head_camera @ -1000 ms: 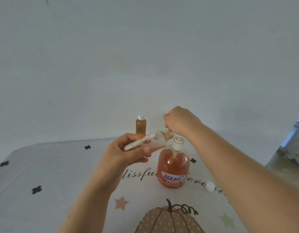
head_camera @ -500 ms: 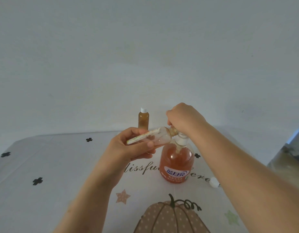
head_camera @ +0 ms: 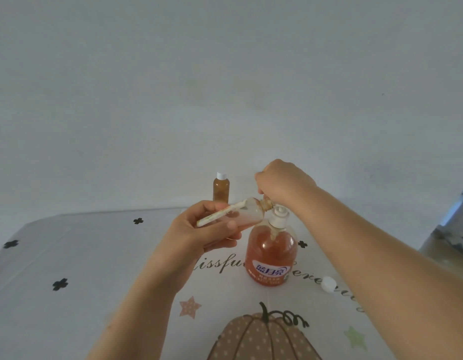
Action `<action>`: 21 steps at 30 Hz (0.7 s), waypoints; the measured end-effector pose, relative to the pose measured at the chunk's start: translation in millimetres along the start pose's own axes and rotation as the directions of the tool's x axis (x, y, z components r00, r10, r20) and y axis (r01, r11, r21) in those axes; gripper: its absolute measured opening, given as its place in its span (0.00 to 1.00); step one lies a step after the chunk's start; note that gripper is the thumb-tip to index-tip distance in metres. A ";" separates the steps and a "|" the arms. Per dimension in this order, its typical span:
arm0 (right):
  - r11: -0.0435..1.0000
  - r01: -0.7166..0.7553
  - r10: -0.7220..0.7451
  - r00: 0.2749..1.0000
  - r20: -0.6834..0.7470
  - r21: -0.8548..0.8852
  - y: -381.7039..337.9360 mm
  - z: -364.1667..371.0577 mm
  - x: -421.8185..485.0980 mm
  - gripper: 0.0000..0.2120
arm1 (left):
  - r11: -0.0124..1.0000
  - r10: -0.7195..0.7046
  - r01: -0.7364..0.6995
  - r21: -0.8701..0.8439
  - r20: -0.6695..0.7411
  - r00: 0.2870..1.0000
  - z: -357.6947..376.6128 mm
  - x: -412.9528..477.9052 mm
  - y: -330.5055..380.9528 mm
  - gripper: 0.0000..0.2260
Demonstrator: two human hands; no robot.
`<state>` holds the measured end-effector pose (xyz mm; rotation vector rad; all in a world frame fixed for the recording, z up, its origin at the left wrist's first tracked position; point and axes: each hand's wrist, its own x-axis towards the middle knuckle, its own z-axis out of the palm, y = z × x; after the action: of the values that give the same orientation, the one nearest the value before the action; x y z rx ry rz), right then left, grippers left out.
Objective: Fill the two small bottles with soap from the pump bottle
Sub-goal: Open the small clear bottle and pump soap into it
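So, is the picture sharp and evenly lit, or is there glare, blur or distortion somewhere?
Head view: soft, flat light with hardly any shadows; one small glare spot on the pump bottle; wide-angle bending curves the table edge; the small bottle in the left hand looks slightly soft.

Glossy clear plastic pump bottle (head_camera: 270, 253); matt (printed) tablecloth (head_camera: 100, 268).

Pump head and bottle mouth hidden behind the fist

The pump bottle's (head_camera: 271, 253) nozzle was covered by the right hand (head_camera: 282, 184), so its meeting with the tilted small bottle's (head_camera: 247, 213) mouth could not be seen. The tablecloth's (head_camera: 69, 255) script was interrupted by the left hand (head_camera: 201, 235) and bottle. Both forearms and the printed pumpkin (head_camera: 261, 339) were cut off at the lower edge.
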<state>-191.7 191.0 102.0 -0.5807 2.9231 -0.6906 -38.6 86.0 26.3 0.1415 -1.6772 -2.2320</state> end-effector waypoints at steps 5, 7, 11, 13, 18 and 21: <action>1.000 -0.030 0.029 0.999 0.034 0.006 -0.6 0.3 5.7 0.13 | 1.000 0.023 -0.023 -0.008 -0.024 0.999 2.8 -1.0 0.1 0.15; 0.998 -0.050 0.048 0.998 0.040 0.048 0.9 2.3 9.9 0.15 | 1.000 0.024 -0.024 -0.009 -0.019 1.000 2.7 -0.8 -0.1 0.15; 0.992 -0.087 0.085 0.996 0.035 0.088 4.9 7.8 14.2 0.15 | 1.000 0.006 -0.005 0.009 -0.011 1.000 1.1 0.5 -1.1 0.12; 0.993 -0.094 0.091 0.995 0.043 0.073 6.6 12.5 15.2 0.14 | 1.000 -0.013 0.014 0.016 -0.023 1.000 -0.2 2.8 -3.6 0.11; 0.993 -0.091 0.089 0.995 0.037 0.074 7.6 18.5 17.9 0.15 | 0.999 -0.033 0.034 0.028 -0.030 0.999 -2.3 6.0 -7.2 0.13; 0.996 -0.067 0.065 0.997 0.036 0.066 8.4 18.6 15.4 0.14 | 0.999 -0.025 0.026 0.034 -0.023 0.999 -1.6 4.6 -7.5 0.12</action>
<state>-205.8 184.4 81.7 -0.4819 2.8607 -0.7596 -44.1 84.8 19.4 0.1970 -1.7115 -2.2122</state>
